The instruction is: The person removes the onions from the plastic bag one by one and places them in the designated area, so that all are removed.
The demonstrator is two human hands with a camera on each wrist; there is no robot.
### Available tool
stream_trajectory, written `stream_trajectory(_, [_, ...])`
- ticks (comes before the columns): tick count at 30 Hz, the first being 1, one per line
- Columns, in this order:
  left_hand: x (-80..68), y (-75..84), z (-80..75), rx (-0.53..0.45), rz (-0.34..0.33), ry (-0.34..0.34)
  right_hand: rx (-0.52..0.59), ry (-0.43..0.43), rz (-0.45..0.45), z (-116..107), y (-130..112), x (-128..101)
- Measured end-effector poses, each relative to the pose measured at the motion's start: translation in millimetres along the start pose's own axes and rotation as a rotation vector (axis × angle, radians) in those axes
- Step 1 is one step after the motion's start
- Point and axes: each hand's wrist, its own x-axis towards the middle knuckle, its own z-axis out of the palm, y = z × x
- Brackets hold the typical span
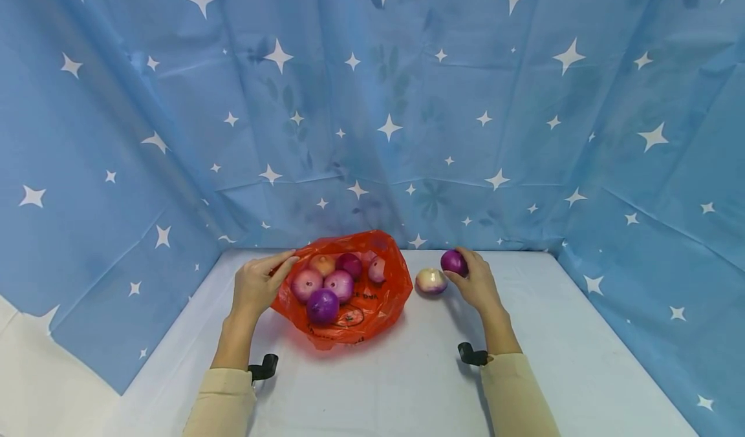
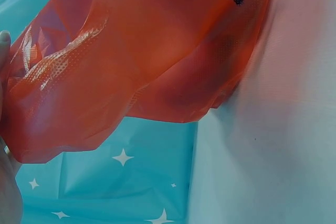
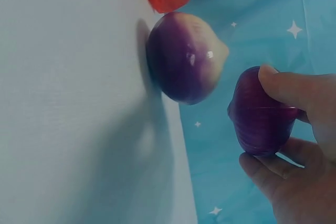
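Note:
A red plastic bag (image 1: 372, 320) lies with its mouth spread on the white table, several onions inside, among them a bright purple onion (image 1: 323, 306) and a yellowish onion (image 1: 322, 264). My left hand (image 1: 256, 285) pinches the bag's left rim between thumb and fingers. In the left wrist view the bag (image 2: 121, 66) hides most of that hand. My right hand (image 1: 478, 285) grips a dark purple onion (image 3: 262, 114) between thumb and fingertips, raised above the table. Just left of it, a white and purple onion (image 3: 186, 59) sits on the table, near the bag's right edge.
The white table (image 1: 361, 392) ends at a blue curtain (image 1: 361, 133) with white stars, which hangs behind it and along both sides. A black wrist mount (image 1: 264, 367) is on the left forearm and another black mount (image 1: 471, 354) on the right.

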Motion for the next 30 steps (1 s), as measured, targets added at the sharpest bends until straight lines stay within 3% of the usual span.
stream_trajectory(6, [-1.0,0.3,-0.4,-0.005,-0.007,-0.004,-0.009,-0.011,0.044,4.3,7.3,0.1])
stream_trajectory(14, [-0.3,-1.0,-0.1,0.001,0.013,0.009,-0.003,0.029,0.003,6.3,14.9,0.1])
stream_trajectory(21, [-0.2,-0.9,-0.5,-0.008,0.005,0.003,0.000,-0.016,0.065,9.0,20.1,0.0])
stream_trajectory(30, [-0.6,-0.2,0.2,-0.005,0.004,0.000,-0.010,-0.010,0.053,12.6,22.4,-0.5])
